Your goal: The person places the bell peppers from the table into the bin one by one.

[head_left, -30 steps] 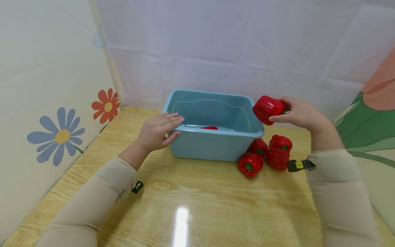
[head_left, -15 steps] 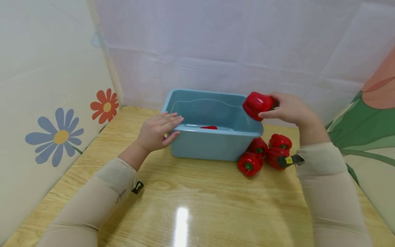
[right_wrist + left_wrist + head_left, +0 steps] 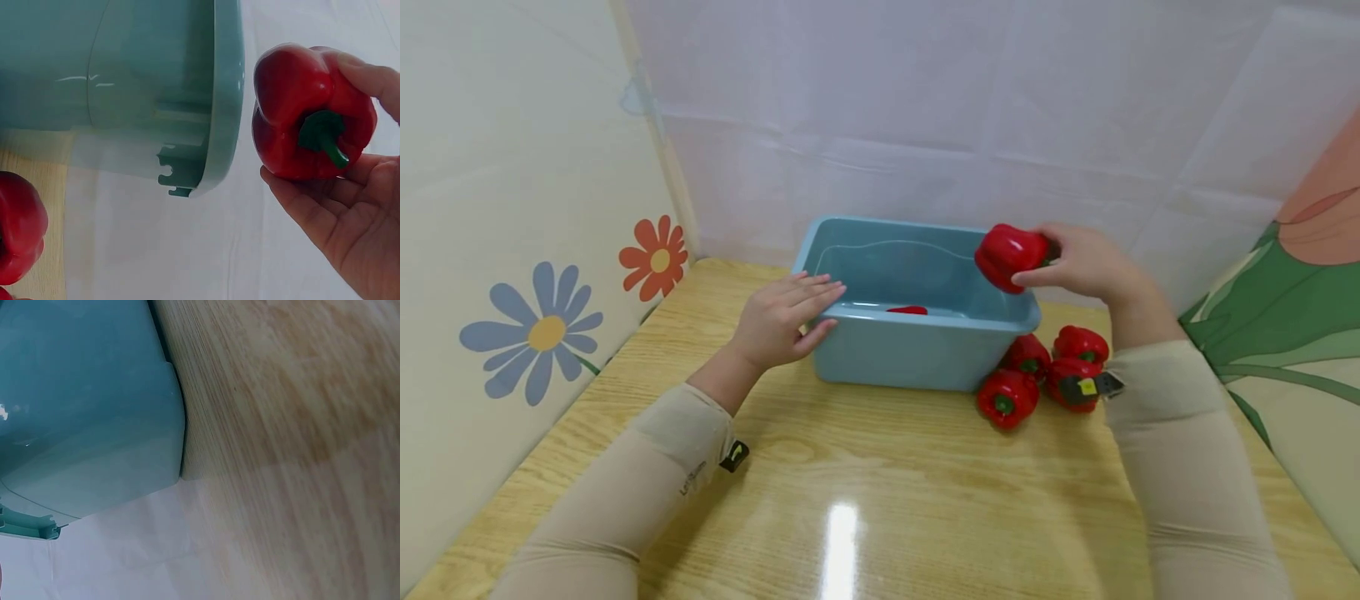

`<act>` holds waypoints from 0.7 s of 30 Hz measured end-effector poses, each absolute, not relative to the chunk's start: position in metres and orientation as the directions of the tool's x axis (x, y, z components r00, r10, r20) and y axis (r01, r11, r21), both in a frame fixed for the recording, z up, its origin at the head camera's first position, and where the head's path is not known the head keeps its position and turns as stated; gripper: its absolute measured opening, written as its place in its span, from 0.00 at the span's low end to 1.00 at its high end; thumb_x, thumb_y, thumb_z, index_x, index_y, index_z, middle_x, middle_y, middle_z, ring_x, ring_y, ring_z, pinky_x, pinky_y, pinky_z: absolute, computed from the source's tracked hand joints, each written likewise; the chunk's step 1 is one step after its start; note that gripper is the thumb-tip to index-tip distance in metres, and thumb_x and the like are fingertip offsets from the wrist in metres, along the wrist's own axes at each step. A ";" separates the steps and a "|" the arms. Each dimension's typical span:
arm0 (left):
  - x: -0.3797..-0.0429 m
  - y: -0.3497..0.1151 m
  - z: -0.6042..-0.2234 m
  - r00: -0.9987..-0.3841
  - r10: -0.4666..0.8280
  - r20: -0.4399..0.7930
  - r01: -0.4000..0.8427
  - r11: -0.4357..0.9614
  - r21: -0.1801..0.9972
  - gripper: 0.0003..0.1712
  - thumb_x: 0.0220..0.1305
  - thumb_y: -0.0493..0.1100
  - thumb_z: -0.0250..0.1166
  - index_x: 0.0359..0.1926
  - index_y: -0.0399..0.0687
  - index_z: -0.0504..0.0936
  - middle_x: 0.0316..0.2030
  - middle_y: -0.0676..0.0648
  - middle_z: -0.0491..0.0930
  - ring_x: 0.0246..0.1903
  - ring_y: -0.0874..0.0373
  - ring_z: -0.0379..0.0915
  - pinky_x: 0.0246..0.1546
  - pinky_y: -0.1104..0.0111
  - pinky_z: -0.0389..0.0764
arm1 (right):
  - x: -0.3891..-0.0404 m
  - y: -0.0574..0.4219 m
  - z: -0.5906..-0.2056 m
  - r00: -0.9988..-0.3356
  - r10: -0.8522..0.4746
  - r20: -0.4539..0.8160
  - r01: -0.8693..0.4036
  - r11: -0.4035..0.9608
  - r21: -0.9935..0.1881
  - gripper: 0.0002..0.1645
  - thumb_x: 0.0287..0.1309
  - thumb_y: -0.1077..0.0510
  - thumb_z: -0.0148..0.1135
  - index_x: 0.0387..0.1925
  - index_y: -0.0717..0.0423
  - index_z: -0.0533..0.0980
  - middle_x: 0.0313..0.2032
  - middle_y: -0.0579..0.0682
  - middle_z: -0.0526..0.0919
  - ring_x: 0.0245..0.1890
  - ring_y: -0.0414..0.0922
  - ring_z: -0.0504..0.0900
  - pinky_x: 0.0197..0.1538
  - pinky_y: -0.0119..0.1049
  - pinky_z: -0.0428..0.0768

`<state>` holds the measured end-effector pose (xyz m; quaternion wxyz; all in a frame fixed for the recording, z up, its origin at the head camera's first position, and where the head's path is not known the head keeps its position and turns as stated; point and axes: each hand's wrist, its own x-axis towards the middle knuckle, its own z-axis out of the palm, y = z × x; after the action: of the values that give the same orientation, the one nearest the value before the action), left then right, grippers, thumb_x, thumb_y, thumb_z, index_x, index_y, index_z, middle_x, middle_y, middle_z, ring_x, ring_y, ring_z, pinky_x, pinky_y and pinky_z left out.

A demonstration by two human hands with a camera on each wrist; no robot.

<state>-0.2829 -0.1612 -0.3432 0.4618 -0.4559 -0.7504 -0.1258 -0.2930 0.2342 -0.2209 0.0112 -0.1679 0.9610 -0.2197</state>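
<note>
My right hand (image 3: 1078, 260) grips a red bell pepper (image 3: 1009, 255) between thumb and fingers, above the right rim of a blue plastic bin (image 3: 895, 350). In the right wrist view the held bell pepper (image 3: 306, 112) shows its green stem, beside the bin's rim (image 3: 228, 94). My left hand (image 3: 786, 321) rests with straight fingers on the bin's front left corner. The left wrist view has the bin's outer wall (image 3: 94, 406), with the left hand almost wholly out of frame. A bit of red (image 3: 907, 310) shows inside the bin, mostly hidden by the front wall.
Several red bell peppers (image 3: 1007, 400) lie clustered on the wooden table (image 3: 880, 467) at the bin's right front corner. A pale sheet-covered wall (image 3: 887, 108) stands close behind the bin. Panels with painted flowers (image 3: 546, 333) flank the table.
My right hand has carried the bell pepper left, from outside the bin's right side to over its right rim. My left hand stays on the corner.
</note>
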 end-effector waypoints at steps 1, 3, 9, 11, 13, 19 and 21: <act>-0.283 -0.161 -0.343 -0.158 0.568 0.808 0.800 0.553 -0.233 0.24 0.57 0.51 0.58 0.52 0.43 0.79 0.46 0.42 0.80 0.47 0.49 0.77 0.51 0.54 0.73 | -0.294 0.234 -0.221 -0.942 -0.330 0.053 -0.320 0.844 -0.430 0.39 0.45 0.39 0.65 0.54 0.54 0.68 0.45 0.53 0.76 0.43 0.51 0.72 0.43 0.47 0.72; -0.283 -0.161 -0.343 -0.157 0.567 0.809 0.799 0.554 -0.233 0.24 0.58 0.51 0.57 0.52 0.43 0.79 0.46 0.42 0.80 0.47 0.49 0.77 0.51 0.54 0.73 | -0.295 0.233 -0.222 -0.941 -0.333 0.056 -0.324 0.842 -0.431 0.38 0.45 0.39 0.66 0.54 0.55 0.68 0.44 0.53 0.76 0.43 0.50 0.72 0.43 0.46 0.72; -0.283 -0.161 -0.344 -0.152 0.563 0.812 0.797 0.556 -0.236 0.24 0.60 0.52 0.55 0.52 0.42 0.79 0.45 0.41 0.81 0.47 0.49 0.77 0.51 0.54 0.73 | -0.295 0.231 -0.222 -0.938 -0.343 0.052 -0.329 0.833 -0.446 0.38 0.46 0.40 0.66 0.54 0.56 0.68 0.45 0.54 0.75 0.43 0.51 0.71 0.44 0.46 0.72; -0.283 -0.162 -0.344 -0.151 0.563 0.812 0.797 0.556 -0.237 0.24 0.60 0.52 0.55 0.52 0.42 0.79 0.45 0.41 0.81 0.47 0.49 0.77 0.51 0.54 0.73 | -0.294 0.230 -0.221 -0.937 -0.346 0.051 -0.331 0.831 -0.447 0.38 0.46 0.40 0.65 0.55 0.56 0.68 0.45 0.55 0.75 0.43 0.51 0.72 0.44 0.47 0.71; -0.283 -0.162 -0.344 -0.151 0.563 0.812 0.797 0.555 -0.237 0.24 0.60 0.52 0.56 0.52 0.42 0.79 0.45 0.41 0.81 0.47 0.49 0.77 0.51 0.54 0.73 | -0.294 0.230 -0.221 -0.937 -0.346 0.049 -0.331 0.833 -0.443 0.38 0.46 0.40 0.66 0.55 0.56 0.68 0.46 0.55 0.75 0.43 0.51 0.72 0.44 0.47 0.72; -0.284 -0.162 -0.345 -0.151 0.562 0.813 0.797 0.556 -0.237 0.24 0.60 0.52 0.56 0.52 0.43 0.79 0.46 0.42 0.81 0.47 0.49 0.77 0.52 0.54 0.73 | -0.294 0.229 -0.223 -0.937 -0.346 0.042 -0.327 0.833 -0.447 0.38 0.46 0.41 0.66 0.55 0.56 0.68 0.46 0.55 0.75 0.44 0.51 0.72 0.44 0.47 0.72; -0.284 -0.162 -0.345 -0.151 0.561 0.814 0.796 0.557 -0.236 0.24 0.59 0.52 0.56 0.51 0.43 0.79 0.45 0.42 0.81 0.47 0.49 0.77 0.52 0.55 0.73 | -0.294 0.228 -0.223 -0.938 -0.344 0.036 -0.323 0.832 -0.450 0.38 0.46 0.41 0.66 0.55 0.56 0.68 0.47 0.55 0.75 0.44 0.52 0.71 0.44 0.47 0.72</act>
<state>-0.2843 -0.1620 -0.3448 0.4677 -0.4534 -0.7482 -0.1258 -0.2943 0.2284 -0.2229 0.0231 -0.1742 0.9569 -0.2311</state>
